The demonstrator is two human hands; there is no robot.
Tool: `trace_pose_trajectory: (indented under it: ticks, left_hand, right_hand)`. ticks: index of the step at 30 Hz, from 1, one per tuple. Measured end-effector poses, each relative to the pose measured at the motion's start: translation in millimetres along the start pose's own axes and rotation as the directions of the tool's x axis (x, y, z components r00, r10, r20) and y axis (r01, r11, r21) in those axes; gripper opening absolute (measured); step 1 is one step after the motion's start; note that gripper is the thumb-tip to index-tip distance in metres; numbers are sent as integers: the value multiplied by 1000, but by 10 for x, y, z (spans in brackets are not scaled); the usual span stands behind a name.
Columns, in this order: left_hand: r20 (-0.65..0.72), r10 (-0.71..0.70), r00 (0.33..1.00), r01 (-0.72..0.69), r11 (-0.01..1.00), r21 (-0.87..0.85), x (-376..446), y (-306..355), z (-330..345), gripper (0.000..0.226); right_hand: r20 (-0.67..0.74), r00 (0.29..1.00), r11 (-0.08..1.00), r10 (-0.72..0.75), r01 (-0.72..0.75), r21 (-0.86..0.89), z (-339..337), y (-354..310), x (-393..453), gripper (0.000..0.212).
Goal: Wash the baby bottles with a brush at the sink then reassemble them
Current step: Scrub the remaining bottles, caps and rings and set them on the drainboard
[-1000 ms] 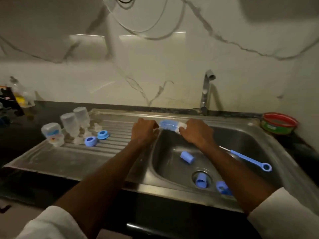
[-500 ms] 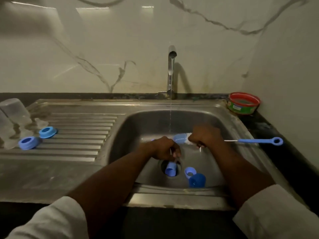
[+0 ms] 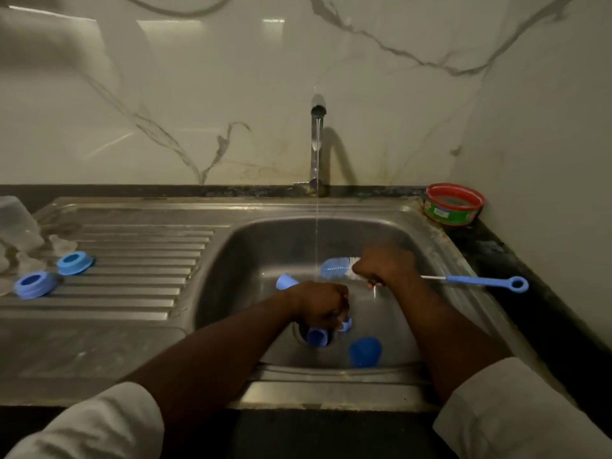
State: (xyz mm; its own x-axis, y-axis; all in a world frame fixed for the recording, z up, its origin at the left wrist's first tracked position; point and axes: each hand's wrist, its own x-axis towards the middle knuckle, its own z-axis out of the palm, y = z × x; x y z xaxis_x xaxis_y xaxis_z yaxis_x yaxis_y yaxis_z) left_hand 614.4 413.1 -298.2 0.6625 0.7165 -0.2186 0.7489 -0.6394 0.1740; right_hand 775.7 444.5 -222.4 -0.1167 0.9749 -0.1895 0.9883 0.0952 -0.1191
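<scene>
The left hand has been lowered to the drain and seemingly pinches a small blue cap; the bottle brush stays gripped by the right hand under the running stream, so cap washing is begun.

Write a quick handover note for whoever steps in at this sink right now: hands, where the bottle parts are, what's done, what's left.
Right hand grips the bottle brush under the running tap. Left hand pinches a small blue piece by the drain. Blue caps lie in the sink basin. Two blue collar rings and clear bottles sit on the drainboard. Left: scrub the basin parts, rinse, reassemble everything.
</scene>
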Motion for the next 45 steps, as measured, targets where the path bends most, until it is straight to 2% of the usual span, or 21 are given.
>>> trace_pose_trajectory:
  ticks: [2,3,5,7,8,9,11,12,14,16,19,21,24,27,30,32,34,37,40,42,45]
  left_hand:
    - [-140,-164,976,151,984,-97,-61,-126,-60,33]
    - [-238,-255,937,219,962,-165,-77,-222,-82,34]
    - [-439,-454,775,262,864,-430,-72,-361,-153,34]
    - [-533,-658,532,88,669,-738,-9,-419,-283,29]
    - [-512,-731,452,-35,558,-829,36,-408,-384,25]
    - [-471,-779,414,-140,457,-878,101,-395,-462,21]
    - [-400,-805,438,-283,299,-911,238,-373,-562,19]
    - [-384,-797,466,-319,253,-913,300,-372,-557,27]
    - [-386,-764,517,-313,251,-916,405,-381,-490,35]
    - [-433,-737,519,-247,355,-902,453,-411,-441,28]
    - [-632,-620,464,-171,637,-751,453,-503,-442,35]
    - [-732,-542,413,-124,762,-635,455,-565,-447,42]
    - [-771,-506,385,-56,822,-567,421,-624,-438,38]
    - [-789,-448,419,-47,858,-512,358,-664,-392,31]
    - [-793,-451,410,-69,852,-520,237,-611,-445,33]
    - [-738,-542,402,-156,754,-638,153,-520,-495,25]
    - [-642,-647,412,-260,592,-763,44,-395,-554,10]
    - [-489,-747,450,-346,360,-867,-80,-282,-667,16]
    - [-341,-800,493,-423,122,-898,-156,-165,-768,17]
    - [-299,-812,501,-462,41,-886,-162,-110,-796,24]
    - [-300,-743,599,-536,-94,-839,-92,-115,-806,26]
  right_hand:
    - [-30,999,1000,15,-15,-7,3,55,-40,15]
    - [-55,998,1000,22,-23,-5,3,80,-52,21]
    - [-107,993,999,43,-42,15,12,95,-77,33]
    - [-128,991,999,37,-34,24,16,72,-85,36]
    - [-142,989,999,26,-23,22,14,60,-68,36]
    - [-150,989,1000,18,-15,18,21,45,-60,36]
    - [-152,988,1000,8,-6,11,25,20,-53,35]
    - [-145,989,1000,5,-4,9,38,9,-43,35]
    - [-133,991,1000,8,-6,16,64,5,-9,36]
    - [-133,991,1000,14,-11,20,68,6,6,37]
    - [-120,993,1000,-3,6,20,87,-8,32,38]
    - [-117,993,1000,-11,13,16,85,-31,42,40]
    - [-115,993,1000,-22,23,9,81,-51,48,42]
    - [-138,990,1000,-22,23,4,73,-63,15,38]
    - [-211,977,1000,-7,9,6,50,-73,-28,37]
    - [-266,964,1000,0,4,16,16,-69,-77,38]
    - [-343,939,999,-5,20,41,-65,-75,-133,38]
    - [-452,892,999,-35,43,7,-241,-76,-224,33]
    - [-523,850,997,-58,79,18,-351,-72,-319,31]
    - [-564,825,992,-43,101,71,-385,-59,-363,31]
    - [-614,787,973,-52,178,146,-357,-57,-345,32]
